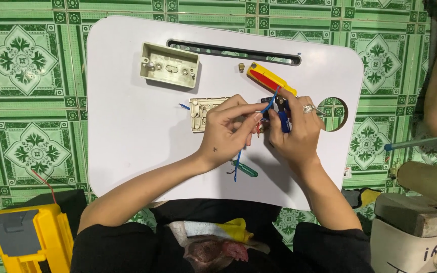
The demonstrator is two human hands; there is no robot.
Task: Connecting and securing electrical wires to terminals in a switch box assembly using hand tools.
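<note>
My left hand (228, 132) pinches a blue wire (268, 103) over a beige switch plate (202, 112) on the white lap table (127, 126). The wire runs from between my fingertips down under my wrist to about the table's front. My right hand (295, 129), with a ring on one finger, grips small blue-handled pliers (282, 117) right beside the wire's upper end. A yellow and red screwdriver (269, 79) lies just behind my right hand. A green-handled tester screwdriver (245, 169) lies under my left wrist.
A beige wall box (169, 65) sits at the table's back left, and a small brass screw (241, 67) lies near the long slot (233, 51). A round cup hole (336, 112) is at the right edge. A yellow case (29, 237) stands on the green tiled floor.
</note>
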